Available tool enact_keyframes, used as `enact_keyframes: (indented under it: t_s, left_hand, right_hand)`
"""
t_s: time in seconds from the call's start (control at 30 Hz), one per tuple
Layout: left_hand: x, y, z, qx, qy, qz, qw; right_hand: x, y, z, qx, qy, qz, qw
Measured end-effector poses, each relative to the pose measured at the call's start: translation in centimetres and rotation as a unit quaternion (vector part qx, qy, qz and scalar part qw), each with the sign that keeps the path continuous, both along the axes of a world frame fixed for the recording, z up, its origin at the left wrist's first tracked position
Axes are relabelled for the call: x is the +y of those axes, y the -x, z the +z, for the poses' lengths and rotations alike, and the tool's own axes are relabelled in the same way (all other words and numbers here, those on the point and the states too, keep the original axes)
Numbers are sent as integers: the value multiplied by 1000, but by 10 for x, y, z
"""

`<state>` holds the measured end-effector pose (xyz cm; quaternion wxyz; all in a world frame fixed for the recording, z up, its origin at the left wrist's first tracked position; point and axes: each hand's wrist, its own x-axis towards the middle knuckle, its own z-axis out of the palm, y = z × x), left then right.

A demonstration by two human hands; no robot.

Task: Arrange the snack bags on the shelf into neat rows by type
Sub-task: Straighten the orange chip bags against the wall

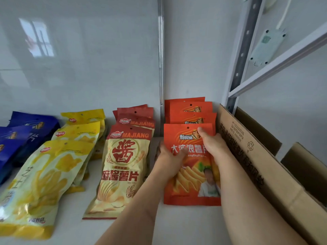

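Four rows of snack bags lie on the white shelf point(70, 227). From the left: blue bags point(23, 131), yellow bags point(46, 175), red and cream bags point(122, 167), orange bags point(191, 110). Both my hands grip the front orange bag point(192, 175). My left hand point(170, 160) holds its left edge with the thumb across the front. My right hand point(212, 144) holds its upper right side, thumb near the top. This bag overlaps the orange ones stacked behind it.
An open cardboard box point(256, 167) stands right beside the orange row, its flap close to my right forearm. A white wall backs the shelf, with a metal strip point(160, 68) and a perforated shelf upright point(242, 55) behind.
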<state>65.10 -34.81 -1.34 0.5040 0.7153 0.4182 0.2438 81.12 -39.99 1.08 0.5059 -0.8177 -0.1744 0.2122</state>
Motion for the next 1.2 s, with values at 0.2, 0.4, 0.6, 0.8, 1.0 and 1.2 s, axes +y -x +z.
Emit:
enact_keyframes:
  t_s: [0.2, 0.4, 0.6, 0.8, 1.0, 1.2]
  left_hand:
    - [16, -10, 7, -52, 42, -7, 998]
    - [11, -8, 2, -40, 34, -4, 999]
    - [1, 1, -5, -16, 11, -6, 1000]
    - [-5, 9, 2, 0, -45, -2, 999]
    - [-39, 28, 11, 104, -295, 15, 950]
    - [-68, 36, -10, 234, -409, -108, 875]
  right_hand:
    - [11, -17, -12, 41, -49, 17, 998]
    - [12, -15, -19, 0, -21, 24, 999]
    - [0, -7, -29, -11, 34, 12, 999]
    - [-3, 6, -2, -131, 55, -37, 989]
    - [9, 11, 27, -379, 23, 22, 925]
    - [30, -7, 8, -421, 122, 89, 895]
